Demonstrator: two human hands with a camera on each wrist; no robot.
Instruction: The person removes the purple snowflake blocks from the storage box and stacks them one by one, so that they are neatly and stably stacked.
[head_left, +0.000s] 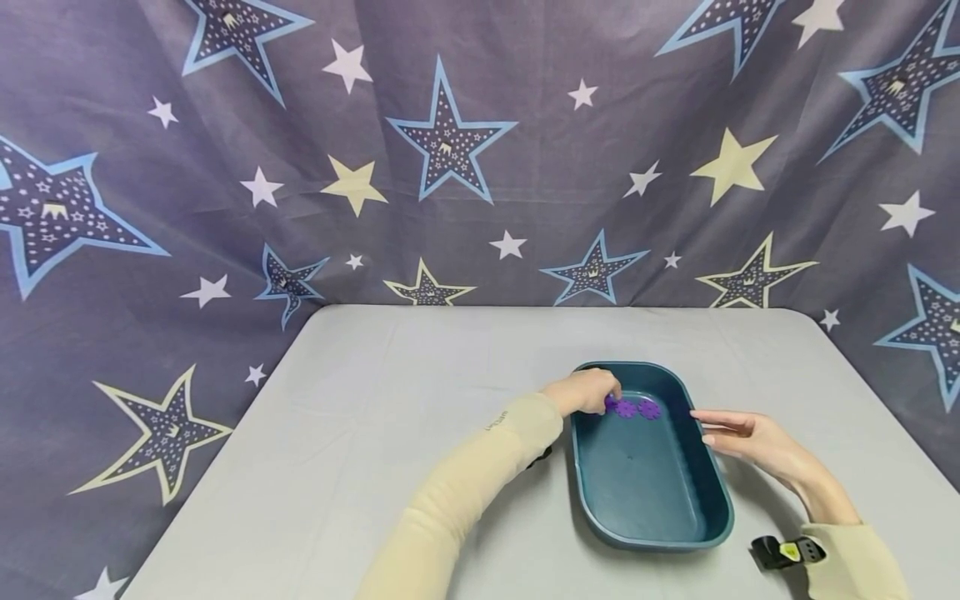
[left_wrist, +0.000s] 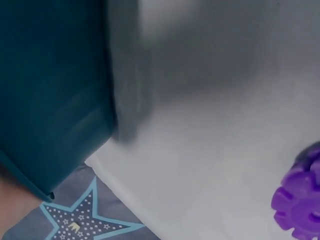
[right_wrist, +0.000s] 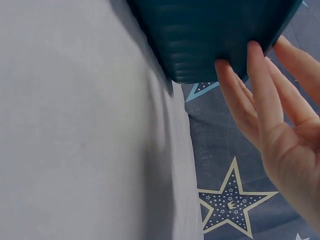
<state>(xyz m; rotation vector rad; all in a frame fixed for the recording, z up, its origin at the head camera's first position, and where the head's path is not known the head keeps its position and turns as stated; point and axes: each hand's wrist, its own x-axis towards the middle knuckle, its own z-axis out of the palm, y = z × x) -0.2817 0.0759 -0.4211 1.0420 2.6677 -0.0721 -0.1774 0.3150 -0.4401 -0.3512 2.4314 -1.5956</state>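
Note:
In the head view, a dark teal plastic basin [head_left: 630, 483] stands on the table. My left hand [head_left: 583, 390] reaches over its far left rim, fingers curled down at a small purple notched disc [head_left: 611, 404] that they partly cover. Beside it, two more purple notched discs [head_left: 648, 408] lie flat on the basin floor. My right hand [head_left: 757, 442] touches the basin's right wall from outside with nearly straight fingers. The right wrist view shows these fingertips [right_wrist: 254, 50] against the teal wall. A purple notched piece [left_wrist: 300, 205] shows large at the left wrist view's right edge, partly cut off.
The table [head_left: 360, 467] has a pale grey cover. Behind it hangs a dark curtain with stars [head_left: 450, 150]. A black wrist strap [head_left: 787, 552] sits by the right sleeve; another black piece [head_left: 540, 457] shows beneath the left forearm.

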